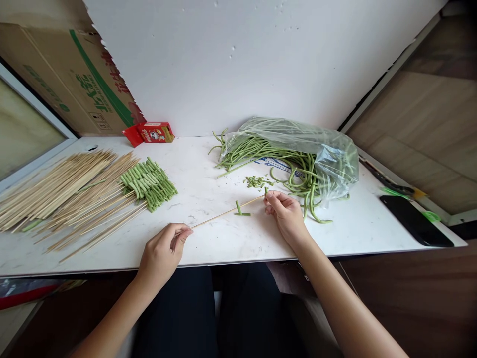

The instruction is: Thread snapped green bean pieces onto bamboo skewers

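Note:
My left hand (162, 248) is closed on the lower end of a thin wooden skewer (214, 217), held slanting up to the right over the table's front. At its far tip, my right hand (285, 211) pinches a short piece of green long bean (266, 191). Whether the tip has pierced that piece is hidden by the fingers. A cut bean piece (238, 207) stands across the middle of the skewer; I cannot tell if it is threaded on. Just below, another piece (243, 214) lies on the table.
Loose wooden skewers (70, 184) cover the left side, beside a stack of bean-loaded skewers (149, 184). Long beans (257, 149) spill from a clear plastic bag (294, 132). Small bean trimmings (255, 182), a red packet (154, 133) and a black phone (413, 219) also lie on the white table (208, 243).

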A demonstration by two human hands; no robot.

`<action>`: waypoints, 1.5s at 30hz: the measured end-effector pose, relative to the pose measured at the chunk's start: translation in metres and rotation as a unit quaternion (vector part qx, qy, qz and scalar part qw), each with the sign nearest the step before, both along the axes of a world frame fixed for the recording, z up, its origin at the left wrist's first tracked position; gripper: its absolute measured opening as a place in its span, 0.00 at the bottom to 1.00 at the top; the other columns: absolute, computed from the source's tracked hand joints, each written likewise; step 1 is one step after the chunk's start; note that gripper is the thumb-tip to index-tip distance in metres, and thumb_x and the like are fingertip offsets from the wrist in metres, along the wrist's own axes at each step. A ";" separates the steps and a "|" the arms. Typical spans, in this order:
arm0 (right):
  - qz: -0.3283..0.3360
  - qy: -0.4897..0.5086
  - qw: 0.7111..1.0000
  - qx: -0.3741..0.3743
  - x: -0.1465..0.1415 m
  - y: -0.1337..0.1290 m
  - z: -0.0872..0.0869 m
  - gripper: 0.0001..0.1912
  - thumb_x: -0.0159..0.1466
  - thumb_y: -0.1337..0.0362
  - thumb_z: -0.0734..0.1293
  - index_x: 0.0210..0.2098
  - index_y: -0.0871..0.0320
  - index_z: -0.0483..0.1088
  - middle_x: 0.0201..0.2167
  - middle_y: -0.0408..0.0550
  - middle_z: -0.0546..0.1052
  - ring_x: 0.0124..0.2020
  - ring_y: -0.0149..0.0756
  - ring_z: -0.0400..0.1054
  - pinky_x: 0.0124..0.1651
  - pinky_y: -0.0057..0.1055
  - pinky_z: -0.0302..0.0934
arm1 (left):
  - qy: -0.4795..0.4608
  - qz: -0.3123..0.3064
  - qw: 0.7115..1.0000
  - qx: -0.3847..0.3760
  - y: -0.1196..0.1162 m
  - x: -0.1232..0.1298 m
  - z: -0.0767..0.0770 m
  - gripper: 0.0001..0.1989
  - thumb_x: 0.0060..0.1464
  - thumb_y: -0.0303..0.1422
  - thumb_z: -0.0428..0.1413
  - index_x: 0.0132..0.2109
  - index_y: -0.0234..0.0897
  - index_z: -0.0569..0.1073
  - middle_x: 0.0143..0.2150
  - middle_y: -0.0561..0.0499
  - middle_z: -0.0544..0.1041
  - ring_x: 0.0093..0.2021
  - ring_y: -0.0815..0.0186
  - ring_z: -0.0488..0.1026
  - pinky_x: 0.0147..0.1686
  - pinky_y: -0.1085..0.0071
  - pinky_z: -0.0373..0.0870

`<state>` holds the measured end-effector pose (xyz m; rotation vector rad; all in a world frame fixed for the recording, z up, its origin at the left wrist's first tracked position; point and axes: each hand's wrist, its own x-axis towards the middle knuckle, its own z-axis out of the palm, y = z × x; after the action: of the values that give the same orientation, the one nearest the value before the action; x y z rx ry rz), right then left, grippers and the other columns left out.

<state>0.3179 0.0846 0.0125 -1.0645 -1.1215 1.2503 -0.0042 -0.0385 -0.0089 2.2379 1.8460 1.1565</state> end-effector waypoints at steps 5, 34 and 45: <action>0.010 0.000 1.000 0.007 0.003 0.000 -0.001 0.19 0.59 0.44 0.79 0.34 0.54 0.80 0.31 0.45 0.77 0.26 0.31 0.62 0.31 0.32 0.60 | 0.000 -0.022 1.000 0.013 -0.001 -0.003 -0.001 0.05 0.70 0.32 0.57 0.45 0.39 0.78 0.41 0.50 0.86 0.38 0.65 0.82 0.39 0.72 0.77; 0.004 -0.016 0.999 0.044 0.000 -0.004 0.005 0.17 0.63 0.47 0.77 0.33 0.54 0.78 0.31 0.44 0.75 0.25 0.30 0.60 0.31 0.32 0.58 | 0.024 -0.020 0.999 0.030 0.000 -0.003 -0.003 0.06 0.69 0.35 0.60 0.48 0.38 0.77 0.39 0.51 0.85 0.35 0.66 0.83 0.37 0.74 0.76; 0.027 -0.004 0.998 0.063 0.001 -0.004 0.002 0.13 0.64 0.50 0.77 0.35 0.54 0.80 0.32 0.43 0.76 0.26 0.29 0.61 0.32 0.31 0.59 | 0.018 -0.071 0.996 0.051 -0.002 -0.007 0.001 0.05 0.70 0.28 0.57 0.45 0.36 0.78 0.31 0.55 0.80 0.30 0.70 0.78 0.34 0.77 0.75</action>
<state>0.3192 0.0807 0.0145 -0.9503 -1.2275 1.2017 -0.0113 -0.0403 -0.0082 2.4144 1.6418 1.2189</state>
